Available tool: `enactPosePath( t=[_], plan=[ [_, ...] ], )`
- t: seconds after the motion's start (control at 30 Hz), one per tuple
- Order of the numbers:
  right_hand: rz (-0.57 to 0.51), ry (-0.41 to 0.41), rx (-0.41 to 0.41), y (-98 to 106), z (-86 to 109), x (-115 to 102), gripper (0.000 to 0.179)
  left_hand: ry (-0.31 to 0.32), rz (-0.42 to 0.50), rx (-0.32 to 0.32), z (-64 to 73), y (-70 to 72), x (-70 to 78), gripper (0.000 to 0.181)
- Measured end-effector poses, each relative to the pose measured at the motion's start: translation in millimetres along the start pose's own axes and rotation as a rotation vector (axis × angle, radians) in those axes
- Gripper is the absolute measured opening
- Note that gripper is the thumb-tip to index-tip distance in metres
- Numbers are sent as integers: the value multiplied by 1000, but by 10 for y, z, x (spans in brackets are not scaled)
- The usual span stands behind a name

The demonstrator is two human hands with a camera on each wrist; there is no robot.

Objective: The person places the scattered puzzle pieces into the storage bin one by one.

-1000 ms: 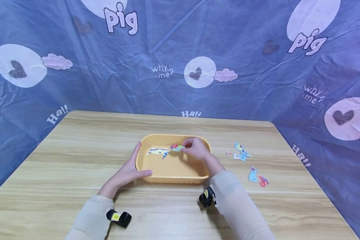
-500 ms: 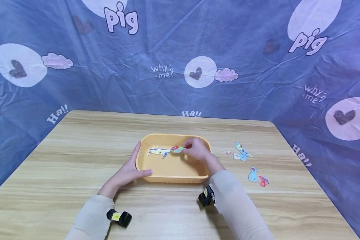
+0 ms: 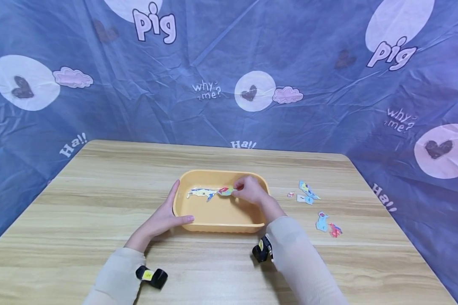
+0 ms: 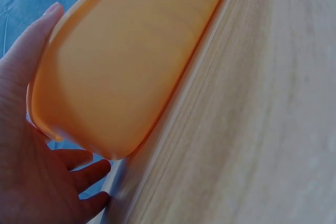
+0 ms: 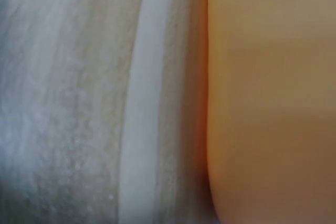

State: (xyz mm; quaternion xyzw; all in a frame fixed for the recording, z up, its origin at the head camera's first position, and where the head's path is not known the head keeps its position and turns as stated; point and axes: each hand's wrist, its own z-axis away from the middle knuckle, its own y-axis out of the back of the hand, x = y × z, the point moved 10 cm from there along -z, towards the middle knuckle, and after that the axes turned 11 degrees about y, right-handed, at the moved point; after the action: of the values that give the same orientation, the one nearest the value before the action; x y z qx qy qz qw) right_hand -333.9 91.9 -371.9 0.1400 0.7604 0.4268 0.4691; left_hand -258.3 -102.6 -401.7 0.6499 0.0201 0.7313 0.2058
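A yellow plastic basin (image 3: 223,228) sits on the wooden table. My left hand (image 3: 164,217) grips its left end, thumb over the front rim and fingers along the outer wall; the left wrist view shows the thumb (image 4: 39,32) at the rim. Inside the basin, my right hand (image 3: 250,190) pinches the right end of a small red-and-green puzzle piece (image 3: 225,192). Its left tip meets a cream-and-blue puzzle piece (image 3: 201,193) lying on the basin floor. The right wrist view shows only the basin's outer wall (image 5: 273,98) and tabletop, not the hand.
Right of the basin lie several loose pieces: a blue-and-yellow one (image 3: 308,190) overlapping a light blue one (image 3: 304,199), a tiny pink one (image 3: 291,195), another light blue one (image 3: 322,222) and a red one (image 3: 334,230). A blue printed cloth (image 3: 213,118) hangs behind the table.
The red-and-green piece has shifted slightly in the right fingers, its left tip settling lower against the cream-and-blue piece. My left hand and the basin have stayed put.
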Motion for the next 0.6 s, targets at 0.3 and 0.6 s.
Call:
enactPosePath(
  t=[0.3, 0.6],
  plan=[
    [21, -39, 4, 3, 3, 51, 7, -3, 0, 2, 1, -3, 2, 107],
    [59, -46, 0, -2, 10, 65, 8, 4, -4, 2, 1, -4, -2, 106]
  ],
)
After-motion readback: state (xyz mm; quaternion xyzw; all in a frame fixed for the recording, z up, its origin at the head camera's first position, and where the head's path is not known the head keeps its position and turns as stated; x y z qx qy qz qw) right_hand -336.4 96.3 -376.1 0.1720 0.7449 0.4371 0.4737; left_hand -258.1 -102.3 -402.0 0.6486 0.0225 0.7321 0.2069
